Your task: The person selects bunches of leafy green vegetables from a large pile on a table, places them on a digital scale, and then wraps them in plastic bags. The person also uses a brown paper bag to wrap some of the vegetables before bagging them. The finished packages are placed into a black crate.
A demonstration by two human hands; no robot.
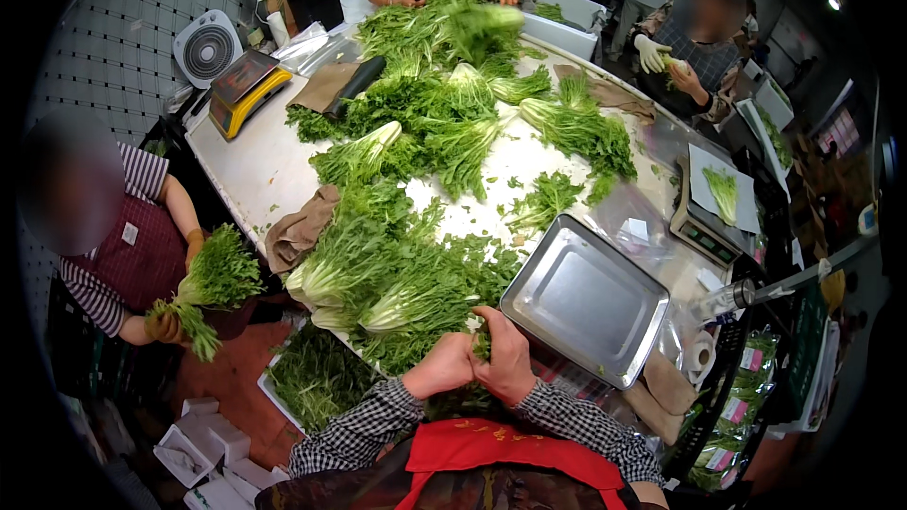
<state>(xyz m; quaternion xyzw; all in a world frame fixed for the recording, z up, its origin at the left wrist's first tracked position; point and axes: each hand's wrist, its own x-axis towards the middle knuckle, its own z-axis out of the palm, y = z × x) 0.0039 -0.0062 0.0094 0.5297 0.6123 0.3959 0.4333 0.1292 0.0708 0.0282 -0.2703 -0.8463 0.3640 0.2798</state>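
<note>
My left hand [444, 365] and my right hand [507, 357] meet at the table's near edge, fingers closed around a small bit of leafy greens [483, 346]. Most of that piece is hidden by my fingers. Just beyond them lies a big pile of frilly leafy greens [416, 297] with pale stems, bunched toward the left. To the right of my right hand sits a metal tray [590, 302], with nothing in it. More bunches of greens with white bases [453, 137] spread across the middle of the table.
A brown cloth [300, 229] lies left of the pile. Scales stand at the far left [248, 94] and right [710, 198]. A crate of greens [316, 373] is below the table's left edge. Co-workers handle greens at left, far side and right. A paper roll [699, 356] sits right.
</note>
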